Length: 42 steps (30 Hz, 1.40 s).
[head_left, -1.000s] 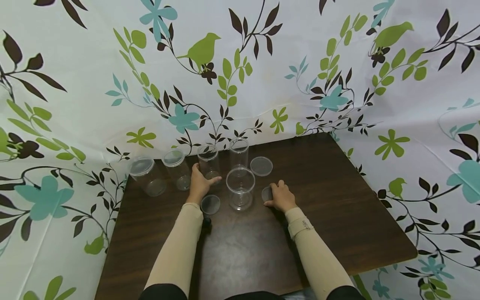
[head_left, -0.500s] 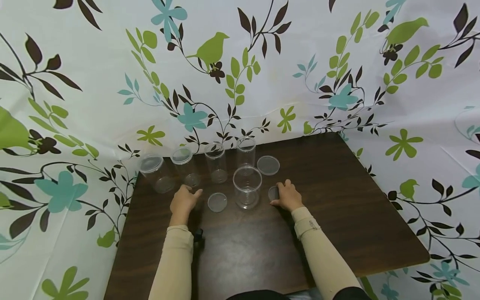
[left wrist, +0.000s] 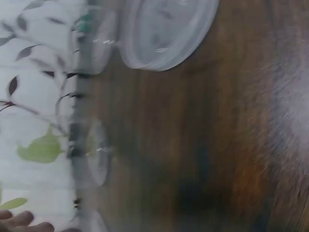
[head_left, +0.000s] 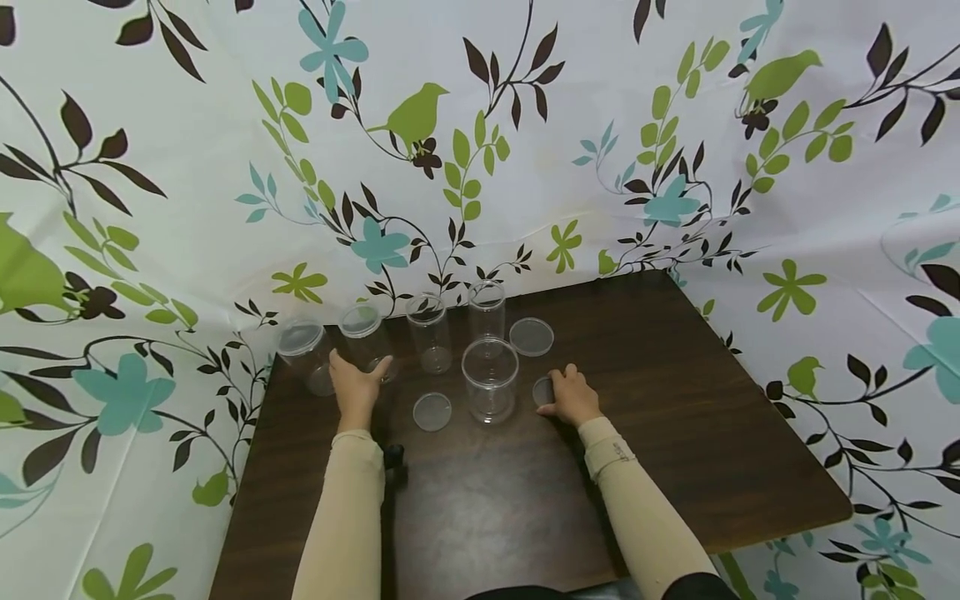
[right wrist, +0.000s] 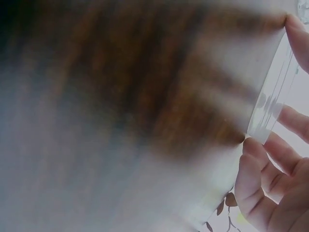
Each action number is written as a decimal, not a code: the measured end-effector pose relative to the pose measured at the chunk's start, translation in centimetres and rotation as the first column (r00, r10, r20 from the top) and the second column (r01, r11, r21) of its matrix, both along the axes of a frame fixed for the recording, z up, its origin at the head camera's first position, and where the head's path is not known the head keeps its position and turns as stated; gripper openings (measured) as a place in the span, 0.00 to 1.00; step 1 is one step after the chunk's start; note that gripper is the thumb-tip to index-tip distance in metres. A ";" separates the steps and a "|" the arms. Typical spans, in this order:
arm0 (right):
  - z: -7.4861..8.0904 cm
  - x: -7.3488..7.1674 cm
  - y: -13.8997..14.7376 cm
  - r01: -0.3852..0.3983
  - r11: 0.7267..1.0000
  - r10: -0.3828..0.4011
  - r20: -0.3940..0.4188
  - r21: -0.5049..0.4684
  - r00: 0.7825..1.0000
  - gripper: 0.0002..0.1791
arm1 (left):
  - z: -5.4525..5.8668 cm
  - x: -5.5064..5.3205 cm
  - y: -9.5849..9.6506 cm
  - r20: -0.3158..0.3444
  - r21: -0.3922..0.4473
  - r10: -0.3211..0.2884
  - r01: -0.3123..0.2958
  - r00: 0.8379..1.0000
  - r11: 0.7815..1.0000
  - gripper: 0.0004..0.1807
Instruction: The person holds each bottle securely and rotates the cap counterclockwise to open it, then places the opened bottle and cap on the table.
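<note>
My left hand (head_left: 356, 387) reaches toward the second clear jar (head_left: 362, 327) from the left, thumb spread from the fingers and overlapping the jar's lower part. Only some left fingertips (left wrist: 21, 221) show in the left wrist view. With my right hand (head_left: 576, 397) I hold a small clear lid (head_left: 542, 390) by its edge, close over the table. The right wrist view shows this lid (right wrist: 269, 96) between the thumb and fingers. A wide-mouthed clear jar (head_left: 491, 385) stands between my hands, with a loose lid (head_left: 432, 412) lying left of it.
At the far left stands a lidded clear jar (head_left: 302, 346). Two more clear jars, one in the middle (head_left: 430, 333) and one behind the wide jar (head_left: 487, 304), stand along the patterned cloth (head_left: 562, 167). A larger lid (head_left: 532, 337) lies on the dark wooden table (head_left: 675, 417).
My left hand has left the third jar from the left and moved left to the second one, its fingers opening out. The right hand has stayed with the small lid.
</note>
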State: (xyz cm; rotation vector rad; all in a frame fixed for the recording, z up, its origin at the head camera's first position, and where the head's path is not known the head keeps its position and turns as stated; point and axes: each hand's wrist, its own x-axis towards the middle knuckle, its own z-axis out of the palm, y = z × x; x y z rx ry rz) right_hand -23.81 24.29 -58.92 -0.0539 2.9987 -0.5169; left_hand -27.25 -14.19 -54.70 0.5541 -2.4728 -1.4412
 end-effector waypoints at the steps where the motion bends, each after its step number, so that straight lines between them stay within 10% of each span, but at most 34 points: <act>1: 0.0 0.0 -0.1 -0.001 1.000 0.001 -0.001 0.005 1.000 0.45 | -0.3 -0.3 0.0 -0.027 0.028 0.014 -0.013 1.000 1.000 0.59; 8: 0.1 -0.2 -0.5 -0.008 1.000 0.008 -0.009 -0.001 1.000 0.44 | -1.9 -1.5 -0.3 -0.111 0.042 0.078 -0.073 0.991 0.996 0.46; 14: 0.2 0.0 -0.3 0.019 1.000 -0.019 0.008 -0.010 1.000 0.45 | -2.7 -1.4 -0.4 -0.122 -0.015 0.020 -0.022 0.992 1.000 0.45; 22: 0.4 0.3 -0.4 0.012 1.000 -0.012 0.005 -0.005 1.000 0.47 | -3.4 -0.1 -0.4 -0.273 0.114 -0.019 0.052 0.962 0.992 0.42; 37: 1.0 1.0 -1.5 -0.001 0.999 0.001 0.004 0.044 1.000 0.52 | -1.3 9.3 -1.0 -0.410 -0.012 -0.165 0.176 0.897 0.984 0.45; 40: 2.6 1.5 -1.9 0.071 0.997 -0.065 -0.180 0.025 0.982 0.48 | -0.9 11.1 -0.6 -0.380 -0.025 -0.214 0.221 0.900 0.975 0.44; 42: 4.0 2.1 -2.5 0.118 0.992 -0.125 -0.375 -0.042 0.918 0.43 | -0.7 12.4 -0.2 -0.357 -0.028 -0.247 0.254 0.901 0.967 0.43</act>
